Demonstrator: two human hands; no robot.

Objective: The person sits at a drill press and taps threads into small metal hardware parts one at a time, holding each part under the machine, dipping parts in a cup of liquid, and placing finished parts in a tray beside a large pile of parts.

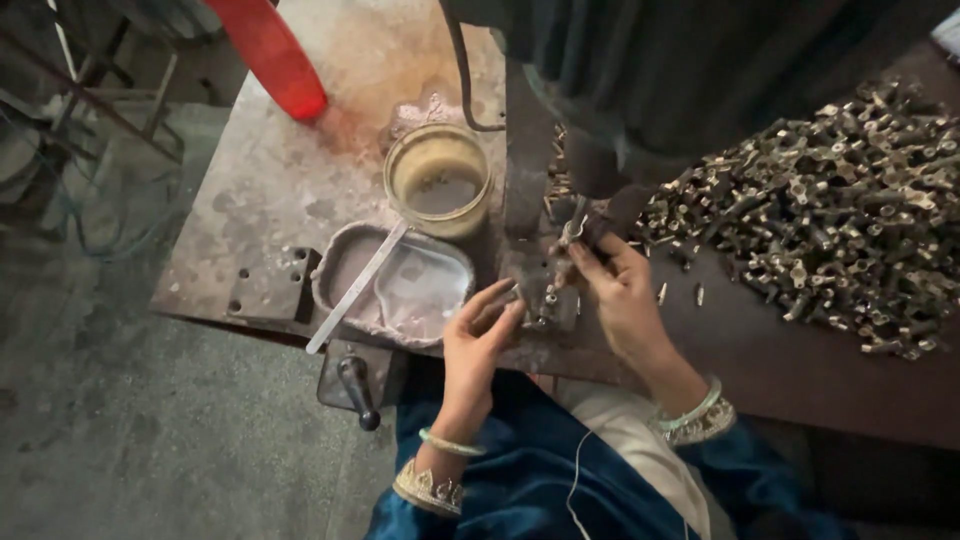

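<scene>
Both hands are at the small fixture block [545, 300] under the dark press machine [640, 90], at the front edge of the metal workbench [270, 180]. Left hand [478, 345]: fingers curled, thumb and forefinger tips close together just left of the block; can't tell if anything is pinched between them. Right hand [622, 300]: fingers bunched, pinching a small metal part [572, 232] up at the tool head, just above the block.

The machine body overhangs the work spot and hides the tool head from above. Its upright steel post [525, 150] stands right behind the left hand.

Around:
- big heap of small metal parts [840, 210] on the bench, right of the right hand; a few strays [680, 293] lie between the heap and the hand
- glass jar [438, 180] with cloudy liquid, behind-left of the block
- battered shallow tray [395, 285] just left of the left hand, a flat metal strip [355, 288] lying across it and sticking out over the front edge
- steel plate with holes [272, 285] left of the tray
- crank handle [358, 390] below the bench edge, near the left wrist
- red cylinder [268, 55] at the back of the bench

Bangles on both wrists, blue sleeves
</scene>
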